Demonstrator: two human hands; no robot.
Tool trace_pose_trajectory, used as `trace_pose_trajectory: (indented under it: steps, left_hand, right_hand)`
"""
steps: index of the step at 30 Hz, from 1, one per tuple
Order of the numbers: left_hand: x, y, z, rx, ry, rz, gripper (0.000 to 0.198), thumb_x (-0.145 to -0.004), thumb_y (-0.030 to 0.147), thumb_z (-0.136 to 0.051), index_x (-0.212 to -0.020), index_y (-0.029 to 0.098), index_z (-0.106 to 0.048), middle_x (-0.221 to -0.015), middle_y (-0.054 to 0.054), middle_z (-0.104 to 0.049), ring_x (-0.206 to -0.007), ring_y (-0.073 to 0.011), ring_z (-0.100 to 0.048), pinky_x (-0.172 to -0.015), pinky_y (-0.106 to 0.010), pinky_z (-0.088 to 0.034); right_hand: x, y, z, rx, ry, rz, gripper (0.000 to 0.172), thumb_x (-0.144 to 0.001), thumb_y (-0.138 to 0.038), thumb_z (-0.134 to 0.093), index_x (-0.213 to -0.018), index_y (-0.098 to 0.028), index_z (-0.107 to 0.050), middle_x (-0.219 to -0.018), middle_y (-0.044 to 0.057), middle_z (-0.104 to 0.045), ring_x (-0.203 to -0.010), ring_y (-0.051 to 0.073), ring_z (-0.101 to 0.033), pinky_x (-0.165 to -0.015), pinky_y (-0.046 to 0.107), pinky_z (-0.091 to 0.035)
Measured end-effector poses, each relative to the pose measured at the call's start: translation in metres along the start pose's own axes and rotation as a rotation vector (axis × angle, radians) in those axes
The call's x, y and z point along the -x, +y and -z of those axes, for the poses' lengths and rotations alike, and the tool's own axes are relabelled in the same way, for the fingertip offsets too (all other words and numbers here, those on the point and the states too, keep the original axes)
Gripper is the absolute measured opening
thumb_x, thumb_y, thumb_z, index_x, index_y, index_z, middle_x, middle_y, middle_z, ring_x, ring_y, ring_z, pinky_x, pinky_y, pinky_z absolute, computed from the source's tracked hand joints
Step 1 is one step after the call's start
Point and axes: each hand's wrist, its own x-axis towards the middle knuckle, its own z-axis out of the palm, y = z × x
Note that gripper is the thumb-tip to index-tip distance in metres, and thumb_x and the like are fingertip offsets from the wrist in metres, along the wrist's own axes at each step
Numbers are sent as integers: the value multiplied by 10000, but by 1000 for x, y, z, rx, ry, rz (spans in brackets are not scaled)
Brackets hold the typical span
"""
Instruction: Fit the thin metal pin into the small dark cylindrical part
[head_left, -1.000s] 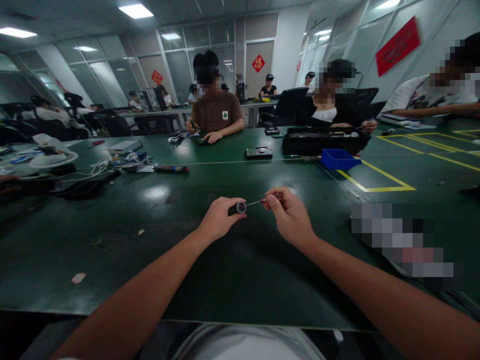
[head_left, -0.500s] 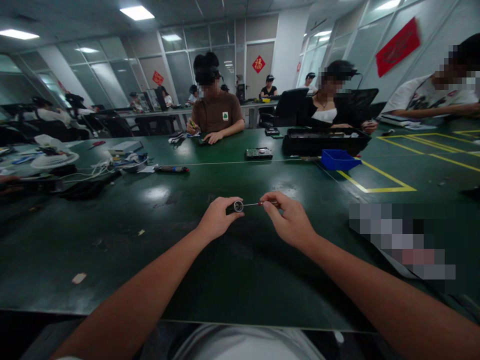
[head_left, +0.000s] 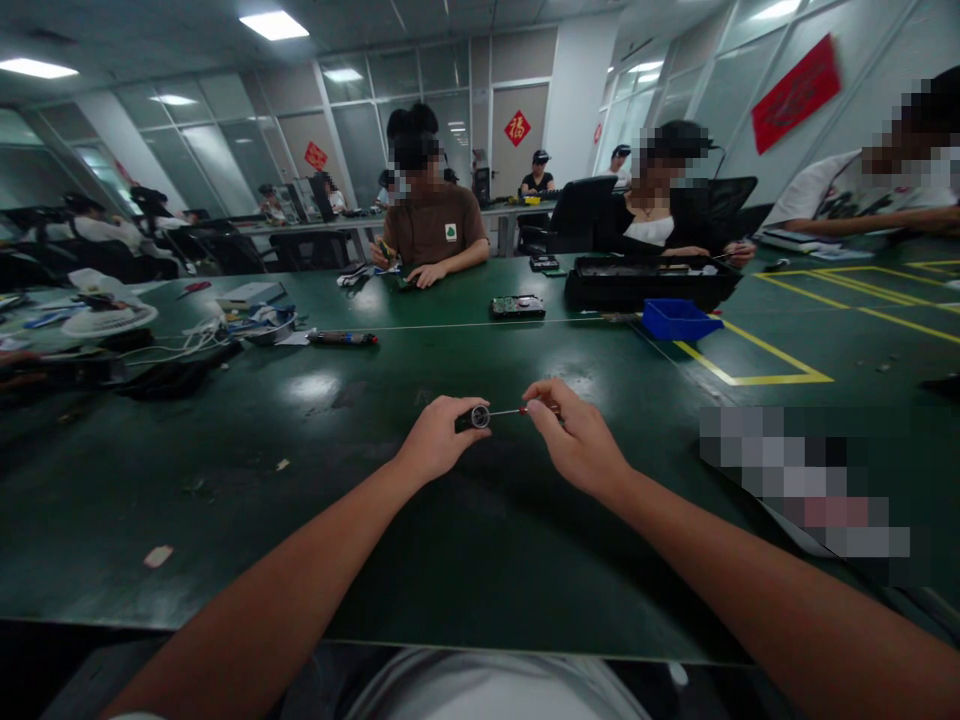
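Observation:
My left hand point(head_left: 437, 440) grips a black flashlight-like cylinder point(head_left: 466, 419) between thumb and fingers, its round silver-rimmed end facing right and toward me. From the right, my right hand point(head_left: 574, 430) pinches the handle of a thin screwdriver point(head_left: 508, 412) with a red part near the fingers. The screwdriver's metal shaft lies level, and its tip meets the silver-rimmed end. I cannot tell whether the tip sits inside or just touches the rim. Both hands are just above the green table point(head_left: 465, 560), and most of the screwdriver handle is hidden by my right fingers.
Farther off lie a bare hard drive point(head_left: 517, 307), a blue bin point(head_left: 681, 320), a long black casing point(head_left: 649, 284) and a pen-shaped electric screwdriver point(head_left: 343, 339). A white fan point(head_left: 109, 318) with cables is at left. Co-workers sit across the table. A blurred-out item lies at right.
Both hands have shifted very slightly, the cylinder's end and the screwdriver moving a little to the right. My grip on each stays the same.

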Motion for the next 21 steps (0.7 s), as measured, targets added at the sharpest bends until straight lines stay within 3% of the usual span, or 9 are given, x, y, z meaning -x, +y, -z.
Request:
trace_pose_trajectory:
  steps: [2,6,10,12,14,17,21]
  left_hand:
    - [0,0,0,-4,-4,-4,361,-852,299,-731,-1209,266,-687,-1188,-52,-717,-1114,-269,-611,-985,-446,-464]
    - [-1,-1,-2,-20,18,-6,356,-846,301,-739,-1196,257,-691,-1177,-52,-721,-1097,-267,-615,-981,-440,-463]
    - [-2,-3,0,-22,48,-10,359,-856,303,-728,-1209,255,-685,-1153,-50,-726,-1059,-258,-620,-941,-427,-475]
    - [-3,-3,2,-4,51,-43,359,-858,293,-728,-1212,258,-682,-1163,-43,-722,-1078,-249,-616,-957,-422,-468]
    - [-3,-3,3,6,54,-70,359,-859,285,-728,-1214,260,-679,-1176,-38,-719,-1105,-244,-611,-984,-424,-455]
    - [-4,-3,3,2,47,-67,356,-860,281,-728,-1212,253,-679,-1183,-42,-720,-1113,-247,-611,-990,-430,-449]
    - [-3,-2,2,-2,29,-63,356,-860,292,-727,-1210,253,-678,-1198,-44,-717,-1113,-253,-612,-988,-435,-448]
  right_hand:
    - [0,0,0,-2,7,-24,230,-1001,-359,-420,-953,-234,-607,-729,9,-641,-612,182,-583,-580,317,-393]
    - [-2,4,-6,-151,100,-73,139,-941,-329,-525,-1019,-226,-575,-833,29,-673,-708,190,-624,-648,327,-452]
    - [-8,15,-12,-436,127,-178,214,-871,-416,-627,-908,-206,-605,-840,48,-674,-764,198,-640,-731,363,-514]
    - [-12,22,-14,-655,133,-299,282,-868,-488,-615,-885,-207,-608,-811,41,-662,-726,186,-640,-755,385,-546]
    - [-15,29,-14,-787,71,-404,316,-857,-531,-616,-856,-217,-592,-733,21,-631,-661,180,-628,-743,403,-570]
    - [-16,33,-14,-778,156,-390,304,-840,-517,-654,-854,-218,-601,-733,11,-629,-650,164,-614,-706,369,-574]
    - [-12,29,-14,-612,196,-247,269,-904,-480,-601,-891,-211,-608,-784,18,-654,-678,158,-615,-684,336,-541]
